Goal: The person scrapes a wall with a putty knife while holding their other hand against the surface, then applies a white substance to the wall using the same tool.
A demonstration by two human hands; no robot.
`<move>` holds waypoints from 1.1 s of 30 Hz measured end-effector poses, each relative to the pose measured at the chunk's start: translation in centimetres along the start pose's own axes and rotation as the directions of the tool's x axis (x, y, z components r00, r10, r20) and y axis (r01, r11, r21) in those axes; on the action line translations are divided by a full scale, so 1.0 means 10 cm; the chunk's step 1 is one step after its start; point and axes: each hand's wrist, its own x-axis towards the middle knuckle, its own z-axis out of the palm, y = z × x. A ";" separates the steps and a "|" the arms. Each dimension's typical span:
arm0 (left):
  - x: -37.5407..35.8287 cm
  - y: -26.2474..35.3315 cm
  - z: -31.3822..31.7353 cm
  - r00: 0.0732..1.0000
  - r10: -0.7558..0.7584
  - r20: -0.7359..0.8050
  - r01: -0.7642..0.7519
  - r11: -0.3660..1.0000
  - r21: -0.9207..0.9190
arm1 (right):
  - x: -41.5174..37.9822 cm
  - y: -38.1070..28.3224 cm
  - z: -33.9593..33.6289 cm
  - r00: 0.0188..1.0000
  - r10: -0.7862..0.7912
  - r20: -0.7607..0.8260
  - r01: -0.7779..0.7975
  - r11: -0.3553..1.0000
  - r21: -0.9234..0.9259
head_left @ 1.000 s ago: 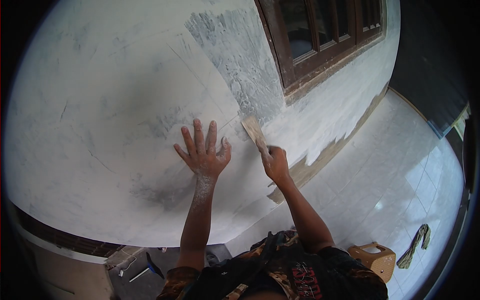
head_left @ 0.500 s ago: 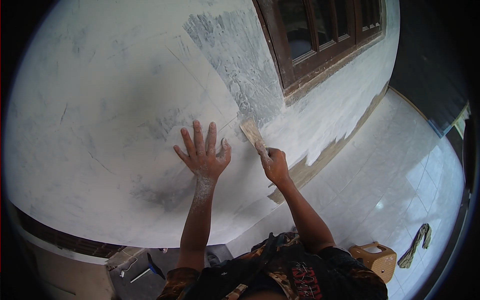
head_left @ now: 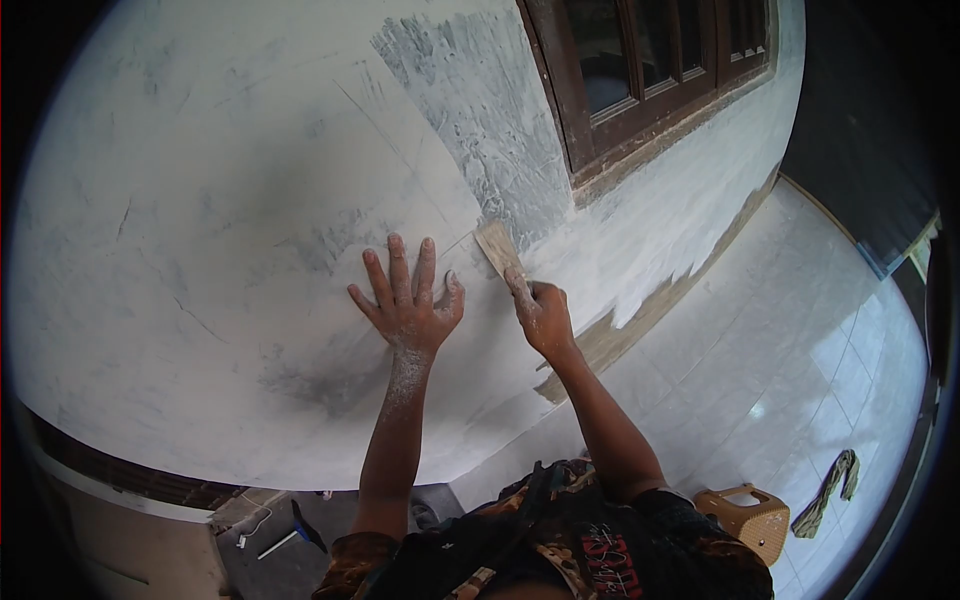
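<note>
Fingers spread, my left hand lies against the pale wall, with white dust on its wrist and fingertips. To its right, my right hand is closed round the lower end of a flat, pale scraper. The scraper's broad edge meets the wall at the bottom of a rough grey patch, left of the window's lower corner. Its grip is mostly hidden inside my right hand.
A brown-framed window is set in the wall at the upper right. On the tiled floor at the lower right are a tan plastic stool and a crumpled cloth. A blue-and-white tool lies at the lower left.
My right hand and the scraper have shifted slightly up and to the left along the wall. My left hand stays spread in nearly the same place.
</note>
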 end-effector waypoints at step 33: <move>0.00 -0.01 0.02 1.000 -0.001 -0.028 0.001 1.000 -0.006 | -0.11 0.00 0.01 1.000 0.008 0.002 -0.008 1.000 0.013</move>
